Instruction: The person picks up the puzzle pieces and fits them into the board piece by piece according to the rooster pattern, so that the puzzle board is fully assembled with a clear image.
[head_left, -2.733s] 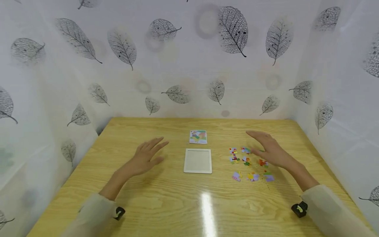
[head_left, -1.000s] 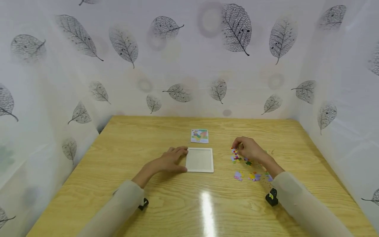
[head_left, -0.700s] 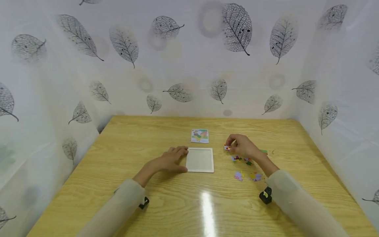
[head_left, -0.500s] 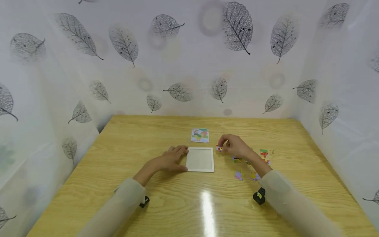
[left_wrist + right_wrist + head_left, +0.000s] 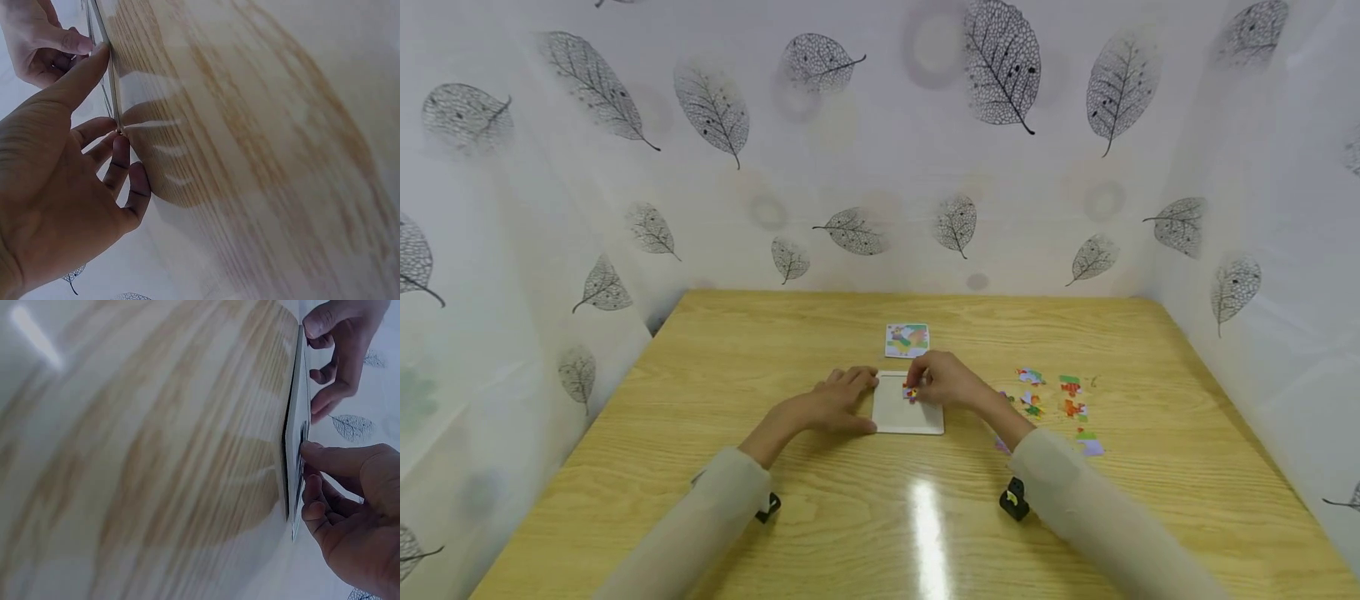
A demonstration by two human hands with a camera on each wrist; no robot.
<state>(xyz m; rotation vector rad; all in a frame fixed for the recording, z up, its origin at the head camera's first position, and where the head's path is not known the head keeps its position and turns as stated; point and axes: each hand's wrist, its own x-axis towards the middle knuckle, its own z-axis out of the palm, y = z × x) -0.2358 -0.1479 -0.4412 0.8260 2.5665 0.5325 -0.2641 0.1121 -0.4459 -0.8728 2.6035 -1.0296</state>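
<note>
A white square puzzle tray (image 5: pixel 907 419) lies on the wooden table. My left hand (image 5: pixel 835 406) holds its left side, thumb at the near left corner and bent fingers at the far left corner. In the left wrist view, the tray's edge (image 5: pixel 114 94) runs between that thumb and fingertips. My right hand (image 5: pixel 951 382) pinches a small lilac, red and yellow jigsaw piece (image 5: pixel 910 392) over the upper middle of the tray. The right wrist view shows the right fingertips close over the tray (image 5: pixel 294 419), mostly hiding the piece.
A square picture card (image 5: pixel 907 340) lies just behind the tray. To the right are several loose jigsaw pieces (image 5: pixel 1072 408), some hidden under my right forearm. Leaf-print sheeting (image 5: pixel 880 167) surrounds the table (image 5: pixel 850 517) at the back and sides.
My right hand has picked a jigsaw piece from the group on the right and carried it left over the tray. My left hand has come in to the tray's left side and stayed there.
</note>
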